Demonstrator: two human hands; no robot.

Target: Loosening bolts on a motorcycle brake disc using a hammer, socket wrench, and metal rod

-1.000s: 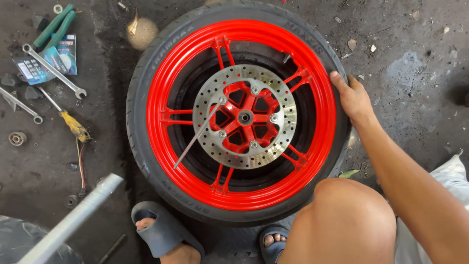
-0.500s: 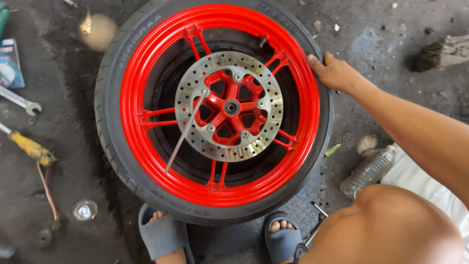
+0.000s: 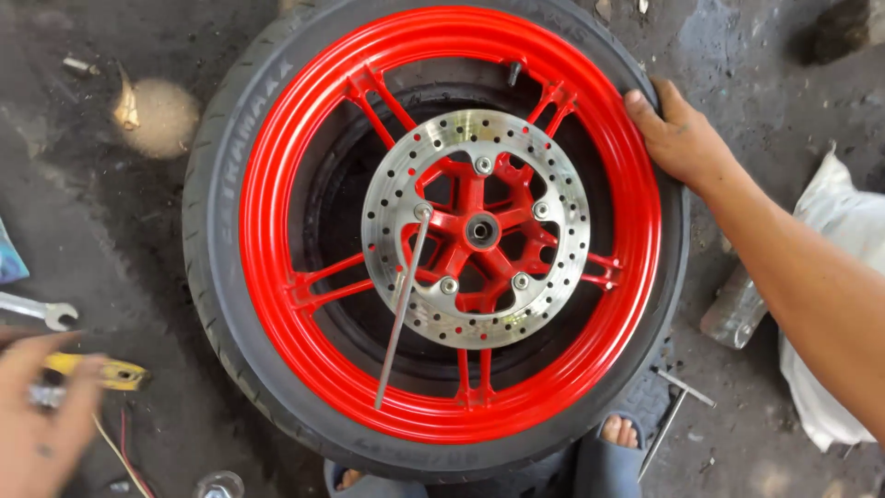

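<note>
Wheel (image 3: pixel 433 235), red-rimmed with its black tyre (image 3: pixel 217 277) on, lies flat on the oily concrete floor (image 3: pixel 765 101), filling the middle of your view. Your right hand (image 3: pixel 678 138) presses on the tyre and rim edge at about two o'clock, fingers curled over it but not closed around anything. Your left hand (image 3: pixel 41 415) is blurred at eight o'clock near a yellow-handled tool (image 3: pixel 101 371); I cannot tell whether it grips anything. A thin metal rod (image 3: pixel 401 309) leans from a bolt on the drilled brake disc (image 3: pixel 475 229) down to the rim at seven o'clock, and a nudge could tip it off or scratch the disc. Your sandalled feet (image 3: pixel 618 433) sit tight against the tyre at six o'clock, so a shifting wheel could pinch toes. Loose clutter surrounds you: a white sack (image 3: pixel 848 277) and a plastic bottle (image 3: pixel 733 314) at three o'clock, a spanner (image 3: pixel 37 309) at nine.
</note>
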